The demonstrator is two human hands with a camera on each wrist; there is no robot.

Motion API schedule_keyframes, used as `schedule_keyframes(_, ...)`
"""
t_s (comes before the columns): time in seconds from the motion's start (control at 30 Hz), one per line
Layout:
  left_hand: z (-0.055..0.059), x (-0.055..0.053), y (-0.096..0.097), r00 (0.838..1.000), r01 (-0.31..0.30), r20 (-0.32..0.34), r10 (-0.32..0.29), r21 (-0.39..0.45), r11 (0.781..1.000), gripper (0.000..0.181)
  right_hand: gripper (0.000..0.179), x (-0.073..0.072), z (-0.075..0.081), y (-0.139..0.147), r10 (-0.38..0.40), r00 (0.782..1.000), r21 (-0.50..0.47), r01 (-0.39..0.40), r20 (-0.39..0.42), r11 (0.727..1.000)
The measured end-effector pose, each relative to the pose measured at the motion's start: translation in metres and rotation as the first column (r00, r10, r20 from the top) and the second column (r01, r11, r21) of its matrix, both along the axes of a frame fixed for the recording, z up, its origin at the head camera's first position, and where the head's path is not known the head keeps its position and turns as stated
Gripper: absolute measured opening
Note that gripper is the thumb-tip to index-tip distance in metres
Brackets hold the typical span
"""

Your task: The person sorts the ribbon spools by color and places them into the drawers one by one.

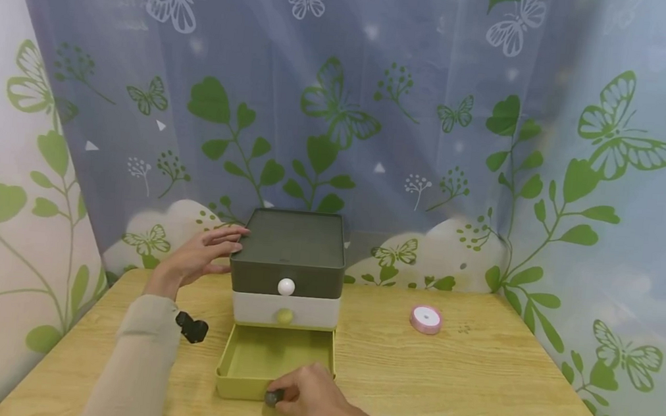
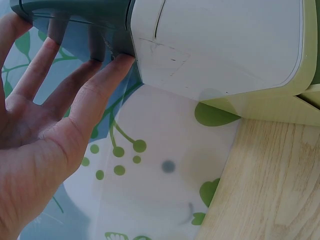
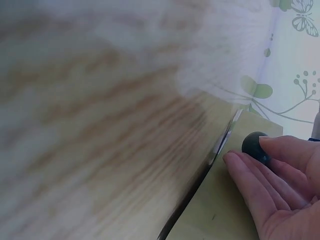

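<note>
A small three-tier drawer box [image 1: 287, 283] stands on the table, dark green on top, white in the middle, yellow-green at the bottom. Its bottom drawer [image 1: 234, 384] is pulled out toward me, and its inside looks bare. Between thumb and fingers my right hand [image 1: 316, 398] pinches that drawer's dark round knob [image 3: 255, 146]. At the box's upper left side my left hand [image 1: 200, 256] rests its spread fingertips against the dark green tier [image 2: 85, 15]. The upper two drawers are closed, with a white knob [image 1: 286, 287] and a yellow-green knob [image 1: 284, 316].
A pink-edged ribbon spool [image 1: 426, 318] lies on the wooden table [image 1: 472, 379], right of the box. Patterned curtains [image 1: 434, 144] with butterflies and leaves hang behind the table and at both sides. A black wrist camera [image 1: 192, 328] sits on my left wrist.
</note>
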State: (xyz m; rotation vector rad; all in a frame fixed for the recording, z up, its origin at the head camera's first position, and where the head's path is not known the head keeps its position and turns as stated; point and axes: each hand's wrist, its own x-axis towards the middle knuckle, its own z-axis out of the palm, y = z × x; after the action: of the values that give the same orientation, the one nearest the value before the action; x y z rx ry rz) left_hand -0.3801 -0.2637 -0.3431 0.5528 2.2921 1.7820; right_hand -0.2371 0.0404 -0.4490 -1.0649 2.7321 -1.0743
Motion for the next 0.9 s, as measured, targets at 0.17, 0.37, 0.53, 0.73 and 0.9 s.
schedule_keyframes(0.17, 0.001, 0.001, 0.0, 1.0, 0.001, 0.002, -0.001, 0.0, 1.0, 0.06, 0.024, 0.003, 0.0, 0.001, -0.001, 1.0, 0.001, 0.001, 0.016, 1.0)
schedule_keyframes(0.37, 0.001, 0.002, 0.001, 1.0, -0.003, 0.002, 0.003, 0.002, 1.0, 0.059, 0.023, 0.006, 0.0, 0.002, -0.003, 1.0, 0.005, 0.003, 0.012, 1.0)
schedule_keyframes(0.53, 0.002, 0.003, 0.001, 1.0, -0.001, 0.003, 0.001, 0.0, 1.0, 0.059, 0.024, 0.009, 0.0, 0.002, 0.015, 1.0, 0.004, -0.015, 0.009, 1.0)
schedule_keyframes(0.73, 0.002, 0.002, 0.001, 1.0, 0.0, 0.005, 0.0, -0.004, 1.0, 0.06, 0.025, 0.012, 0.0, 0.002, 0.053, 0.999, 0.018, -0.053, -0.002, 0.998)
schedule_keyframes(0.9, 0.002, 0.001, 0.001, 1.0, -0.004, 0.01, 0.004, -0.001, 1.0, 0.059, 0.025, 0.018, 0.001, 0.003, 0.109, 0.991, 0.019, -0.111, 0.078, 0.994)
